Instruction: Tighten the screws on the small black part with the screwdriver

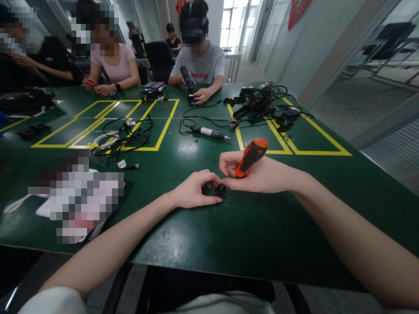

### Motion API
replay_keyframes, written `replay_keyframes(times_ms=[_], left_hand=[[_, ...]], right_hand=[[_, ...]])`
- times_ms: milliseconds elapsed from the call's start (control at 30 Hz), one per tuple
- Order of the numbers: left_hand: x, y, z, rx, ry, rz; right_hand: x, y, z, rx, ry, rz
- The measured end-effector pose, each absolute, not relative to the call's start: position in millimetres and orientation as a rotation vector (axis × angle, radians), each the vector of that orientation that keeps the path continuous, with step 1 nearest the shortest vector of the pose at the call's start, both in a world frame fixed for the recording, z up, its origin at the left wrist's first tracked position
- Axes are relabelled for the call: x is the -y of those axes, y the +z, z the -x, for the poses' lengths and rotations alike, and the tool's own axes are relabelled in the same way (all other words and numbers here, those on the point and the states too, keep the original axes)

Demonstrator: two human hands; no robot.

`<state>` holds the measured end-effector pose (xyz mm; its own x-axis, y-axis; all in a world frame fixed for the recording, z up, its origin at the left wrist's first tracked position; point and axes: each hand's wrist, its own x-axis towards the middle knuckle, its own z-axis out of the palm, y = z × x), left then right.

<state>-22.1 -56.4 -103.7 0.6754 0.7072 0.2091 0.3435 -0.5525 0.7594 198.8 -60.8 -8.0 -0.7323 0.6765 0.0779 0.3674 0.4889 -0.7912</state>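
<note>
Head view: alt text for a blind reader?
Left hand grips a small black part on a green table; right hand holds an orange-and-black screwdriver at it. Beyond lie tangled cables; people sit opposite.

Pale glare on green tabletop [262, 231]

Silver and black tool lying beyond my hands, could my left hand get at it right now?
Probably yes, after letting go: your left hand holds a small black part, but nothing large blocks the way to the tool.
</note>
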Motion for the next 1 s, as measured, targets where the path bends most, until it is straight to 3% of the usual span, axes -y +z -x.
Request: replay_keyframes(times_ms=[1000], left_hand=[[51.4, -109.5, 22.6, -0.947, 0.636, -2.265]], right_hand=[[60.4, -4.4, -195.3, 2.301, 1.029, 1.039]])
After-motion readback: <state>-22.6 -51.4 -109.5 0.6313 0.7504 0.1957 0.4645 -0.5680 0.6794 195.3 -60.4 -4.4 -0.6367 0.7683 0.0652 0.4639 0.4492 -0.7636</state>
